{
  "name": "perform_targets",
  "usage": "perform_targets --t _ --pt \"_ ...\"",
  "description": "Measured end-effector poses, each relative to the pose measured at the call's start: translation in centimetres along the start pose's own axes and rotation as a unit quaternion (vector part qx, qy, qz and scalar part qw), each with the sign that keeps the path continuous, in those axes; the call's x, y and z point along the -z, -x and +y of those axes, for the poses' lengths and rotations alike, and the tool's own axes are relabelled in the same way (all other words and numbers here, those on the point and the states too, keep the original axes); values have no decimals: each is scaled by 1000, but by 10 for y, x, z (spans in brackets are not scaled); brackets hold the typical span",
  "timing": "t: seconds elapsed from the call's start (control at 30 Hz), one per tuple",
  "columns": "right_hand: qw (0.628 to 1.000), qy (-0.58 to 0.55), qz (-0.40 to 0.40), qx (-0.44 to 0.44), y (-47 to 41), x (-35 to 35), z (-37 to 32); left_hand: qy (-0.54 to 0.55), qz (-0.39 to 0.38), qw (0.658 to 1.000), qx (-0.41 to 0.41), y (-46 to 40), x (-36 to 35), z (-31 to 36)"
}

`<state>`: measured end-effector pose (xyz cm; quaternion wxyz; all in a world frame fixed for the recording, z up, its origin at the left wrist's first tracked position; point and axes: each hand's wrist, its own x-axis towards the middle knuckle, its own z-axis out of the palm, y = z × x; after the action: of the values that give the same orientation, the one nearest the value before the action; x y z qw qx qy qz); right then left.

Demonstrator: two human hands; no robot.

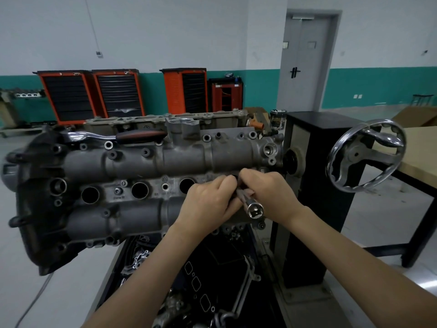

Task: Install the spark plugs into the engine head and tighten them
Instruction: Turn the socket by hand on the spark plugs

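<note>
The grey engine head (146, 162) lies on its stand across the middle of the view, with three open spark plug wells (140, 190) showing in a row. Both hands meet over the rightmost well, which they hide. My right hand (264, 192) grips a chrome socket extension (253, 208) whose square-drive end points toward me. My left hand (212, 200) curls its fingers around the extension's far end at the well. No spark plug is visible; the hands cover that spot. A ratchet with a black-red handle (139, 135) rests on top of the head at the back.
A chrome handwheel (365, 156) of the engine stand sticks out at the right, beside a black column (316, 185). A wooden table (421, 150) stands far right. A tray of loose parts (212, 280) lies below the head. Orange tool cabinets (118, 93) line the back wall.
</note>
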<state>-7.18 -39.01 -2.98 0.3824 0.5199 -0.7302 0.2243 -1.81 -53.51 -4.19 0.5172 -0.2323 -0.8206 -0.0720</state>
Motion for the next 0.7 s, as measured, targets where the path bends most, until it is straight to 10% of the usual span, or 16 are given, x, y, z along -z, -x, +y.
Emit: perform_targets --t 0.7 --pt "999 25 -6 -22 -1 -2 -1 20 -28 999 16 0 2 2"
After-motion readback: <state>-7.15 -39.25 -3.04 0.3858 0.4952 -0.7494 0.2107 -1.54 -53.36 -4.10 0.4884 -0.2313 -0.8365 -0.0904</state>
